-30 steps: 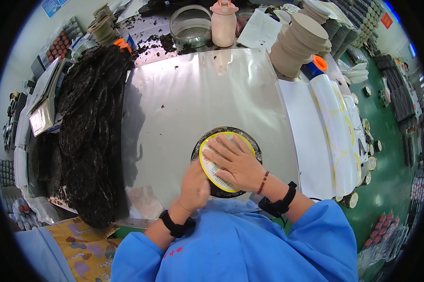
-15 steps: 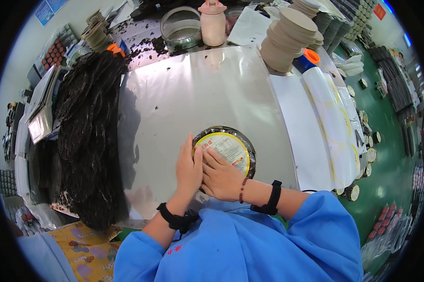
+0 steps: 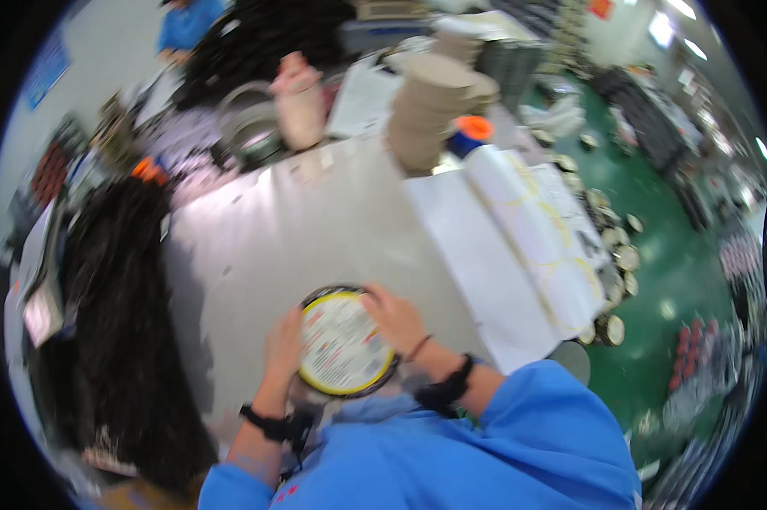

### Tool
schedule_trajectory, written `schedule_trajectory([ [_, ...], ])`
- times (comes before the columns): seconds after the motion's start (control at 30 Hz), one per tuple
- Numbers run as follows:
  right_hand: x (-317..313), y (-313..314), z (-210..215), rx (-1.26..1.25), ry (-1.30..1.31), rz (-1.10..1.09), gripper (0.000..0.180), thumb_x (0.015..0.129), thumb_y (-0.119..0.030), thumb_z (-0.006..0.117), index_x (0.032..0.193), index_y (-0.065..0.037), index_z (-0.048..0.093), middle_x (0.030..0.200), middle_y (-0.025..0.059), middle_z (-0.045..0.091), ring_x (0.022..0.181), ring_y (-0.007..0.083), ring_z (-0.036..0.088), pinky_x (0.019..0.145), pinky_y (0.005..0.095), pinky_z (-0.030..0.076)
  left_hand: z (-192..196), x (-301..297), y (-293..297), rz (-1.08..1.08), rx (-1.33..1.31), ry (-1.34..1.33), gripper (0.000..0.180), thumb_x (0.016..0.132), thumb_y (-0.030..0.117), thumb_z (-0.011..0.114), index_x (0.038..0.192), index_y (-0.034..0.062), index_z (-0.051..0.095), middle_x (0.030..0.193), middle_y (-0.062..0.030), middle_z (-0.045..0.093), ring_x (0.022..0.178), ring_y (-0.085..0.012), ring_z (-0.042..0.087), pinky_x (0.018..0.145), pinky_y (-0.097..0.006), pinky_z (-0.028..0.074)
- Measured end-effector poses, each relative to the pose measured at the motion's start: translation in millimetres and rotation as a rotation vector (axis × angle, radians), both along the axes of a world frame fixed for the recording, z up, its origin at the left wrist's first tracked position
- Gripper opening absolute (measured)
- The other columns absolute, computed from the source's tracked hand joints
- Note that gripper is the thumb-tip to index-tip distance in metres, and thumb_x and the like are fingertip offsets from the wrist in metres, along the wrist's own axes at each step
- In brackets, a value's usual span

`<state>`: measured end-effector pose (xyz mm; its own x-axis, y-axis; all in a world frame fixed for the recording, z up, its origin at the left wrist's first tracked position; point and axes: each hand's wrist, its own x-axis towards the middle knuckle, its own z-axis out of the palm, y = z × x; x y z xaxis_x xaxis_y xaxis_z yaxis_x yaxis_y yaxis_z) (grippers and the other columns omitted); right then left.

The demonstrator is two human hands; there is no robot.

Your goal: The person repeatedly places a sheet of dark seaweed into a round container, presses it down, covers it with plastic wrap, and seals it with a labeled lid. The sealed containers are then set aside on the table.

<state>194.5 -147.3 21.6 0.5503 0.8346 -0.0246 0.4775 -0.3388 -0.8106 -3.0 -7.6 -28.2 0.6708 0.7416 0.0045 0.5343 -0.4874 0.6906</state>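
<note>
A round black disc [image 3: 347, 342], looking like a pressed cake of dried seaweed, lies flat on the metal sheet in front of me. A large white label with a yellow rim covers most of its top. My left hand [image 3: 283, 344] is against its left edge, fingers together and pointing away from me. My right hand [image 3: 393, 319] curls over its upper right edge, fingertips touching the rim. Between them the two hands grip the disc. Motion blurs the fingers somewhat.
A long heap of black fibrous material [image 3: 120, 323] borders the metal sheet [image 3: 307, 221] on the left. To the right lie label sheets [image 3: 536, 238]. Stacked beige discs [image 3: 421, 119], a pink bottle [image 3: 300, 106] and a metal ring [image 3: 251, 127] stand behind. Another person [image 3: 189, 27] is far left.
My hands have parted from lying together on the label and now hold the disc's two sides. The label's print appears turned. The whole view has shifted and tilted.
</note>
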Motion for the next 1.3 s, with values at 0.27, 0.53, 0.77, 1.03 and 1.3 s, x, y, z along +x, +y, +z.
schedule_trajectory([
  [0.27, 1, -21, 33, 0.168, 0.386, -0.044, 0.028, 0.092, -0.03, 0.057, 0.105, -0.007, 0.064, 0.095, 0.015, 0.066, 0.09, 0.0283, 0.063, 0.081, 0.0355, 0.048, 36, -12, -18, 0.221, -0.513, -0.609, 0.036, 0.098, 0.028, 0.047, 0.116, -0.0017, 0.056, 0.108, -0.0117, 0.062, 0.097, -0.0216, 0.06, 0.086, -0.035, 0.048],
  [0.53, -12, -60, 54, 0.549, 0.124, 0.519, 0.082, 0.075, -0.045, 0.078, 0.137, -0.002, 0.046, 0.133, 0.0152, 0.051, 0.121, 0.0311, 0.049, 0.103, 0.0406, 0.039, 94, -61, -43, -0.101, -0.828, -0.427, 0.058, 0.07, 0.041, 0.078, 0.106, 0.0001, 0.058, 0.093, -0.0058, 0.063, 0.082, -0.0178, 0.06, 0.075, -0.03, 0.048],
  [0.77, -4, -56, 60, 0.499, -0.04, 0.715, 0.102, 0.071, -0.069, 0.068, 0.146, -0.006, 0.036, 0.154, 0.0197, 0.025, 0.143, 0.0368, 0.021, 0.114, 0.0475, 0.021, 67, -67, -46, -0.087, -1.048, -0.639, 0.066, 0.07, 0.046, 0.084, 0.107, -0.0018, 0.058, 0.101, -0.0082, 0.067, 0.089, -0.0174, 0.065, 0.081, -0.031, 0.053],
  [1.03, -5, -60, 102, 0.379, -0.199, 0.867, 0.089, 0.072, -0.056, 0.075, 0.144, -0.015, 0.041, 0.154, 0.0203, 0.02, 0.14, 0.0412, 0.022, 0.111, 0.053, 0.02, 56, -61, -40, -0.009, -1.118, -0.784, 0.061, 0.088, 0.044, 0.066, 0.125, -0.0033, 0.053, 0.118, -0.0153, 0.063, 0.103, -0.0249, 0.064, 0.089, -0.04, 0.054],
  [1.3, 97, -58, 93, 0.355, 0.714, 0.211, 0.078, 0.082, -0.033, 0.077, 0.14, -0.003, 0.035, 0.123, 0.0158, 0.058, 0.111, 0.0206, 0.057, 0.092, 0.0367, 0.049, 18, -55, 16, 0.362, -0.513, -0.525, 0.049, 0.101, 0.035, 0.043, 0.134, -0.0005, 0.047, 0.126, -0.0127, 0.057, 0.112, -0.0226, 0.057, 0.093, -0.036, 0.048],
])
